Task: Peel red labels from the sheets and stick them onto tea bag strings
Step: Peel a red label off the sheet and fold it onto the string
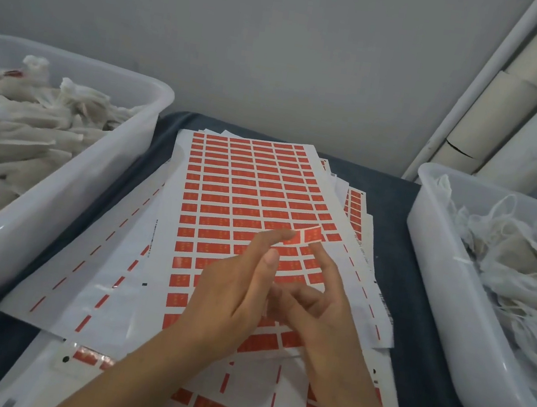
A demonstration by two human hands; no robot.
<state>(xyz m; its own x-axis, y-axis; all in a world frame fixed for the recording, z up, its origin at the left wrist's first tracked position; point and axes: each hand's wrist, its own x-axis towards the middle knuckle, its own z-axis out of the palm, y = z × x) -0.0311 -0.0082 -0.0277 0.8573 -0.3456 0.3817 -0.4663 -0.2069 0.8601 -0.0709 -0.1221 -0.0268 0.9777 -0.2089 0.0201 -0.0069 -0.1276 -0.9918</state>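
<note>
Dark blue cloth-covered table (410, 358) against a plain grey wall (249, 30), pale pipes (528, 111) at upper right. Loose stack of white sheets of red rectangular labels (246, 180) at centre. Peeled red label (304, 235) above the sheet, touched by left hand (230, 300) fingertips; pinched or merely touched, cannot tell. Right hand (324, 309) loosely spread, gripping nothing. Translucent white plastic tub (58, 182) of tagged tea bags (13, 135) at left; similar tub (438, 277) of stringed tea bags (518, 263) at right
</note>
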